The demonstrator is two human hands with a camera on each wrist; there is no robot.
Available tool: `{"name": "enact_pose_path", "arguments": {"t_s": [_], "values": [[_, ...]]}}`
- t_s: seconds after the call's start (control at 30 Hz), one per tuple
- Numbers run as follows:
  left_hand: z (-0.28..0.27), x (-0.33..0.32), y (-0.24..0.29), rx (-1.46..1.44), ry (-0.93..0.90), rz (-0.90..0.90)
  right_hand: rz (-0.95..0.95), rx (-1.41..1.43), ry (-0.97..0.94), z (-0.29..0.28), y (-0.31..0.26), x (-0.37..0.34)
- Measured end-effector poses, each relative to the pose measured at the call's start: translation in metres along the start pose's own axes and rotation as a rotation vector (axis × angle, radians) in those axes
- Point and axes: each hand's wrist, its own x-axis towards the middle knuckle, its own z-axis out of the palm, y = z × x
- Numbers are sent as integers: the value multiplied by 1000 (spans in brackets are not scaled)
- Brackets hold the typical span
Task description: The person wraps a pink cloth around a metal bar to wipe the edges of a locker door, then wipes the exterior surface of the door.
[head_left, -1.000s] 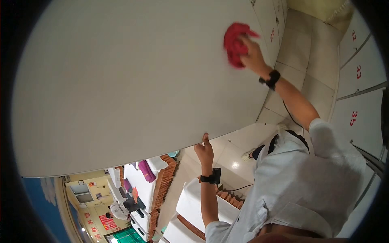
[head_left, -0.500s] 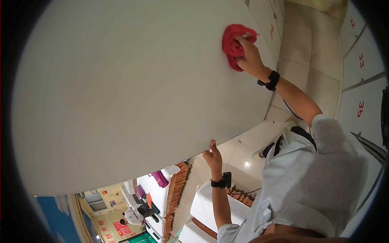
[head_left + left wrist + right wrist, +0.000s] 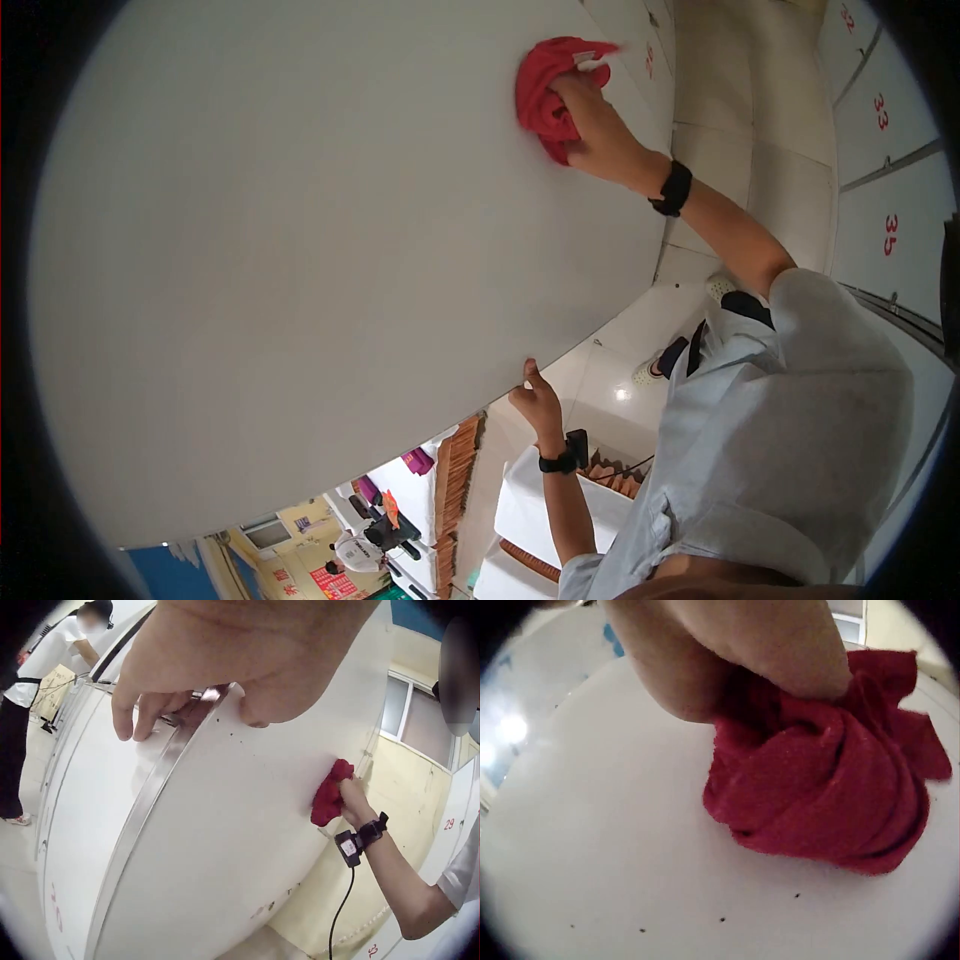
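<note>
A large white door panel fills much of the head view. My right hand grips a bunched red cloth and holds it against the door's face. In the right wrist view the cloth is folded over on itself, with loose corners sticking out and the fingertips hidden in it. At the door's edge, my left hand takes hold with the thumb on the face. The left wrist view has that hand straddling the metal-trimmed edge, fingers on the other side.
Numbered white lockers line the right side, along a tiled floor. Beds with white covers and brown skirts stand below the door's edge. Another person is farther back. A cable hangs from the right wrist's camera.
The red cloth and right hand shift a little up and left in the head view. My left hand stays on the door's edge while the view moves and the beds become more covered.
</note>
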Motion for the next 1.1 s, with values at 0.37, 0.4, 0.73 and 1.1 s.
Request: {"name": "enact_pose_path", "arguments": {"t_s": [0.37, 0.4, 0.73, 1.1], "values": [[-9, 8, 0, 33, 22, 87, 73, 127, -63, 0, -12, -3], [-11, 9, 3, 39, 21, 85, 78, 131, -63, -1, -14, -2], [-13, 9, 10, -45, 3, 99, -12, 85, -133, -9, -16, 11], [-13, 10, 22, -10, 53, 69, -3, 83, -36, -8, -6, 13]]}}
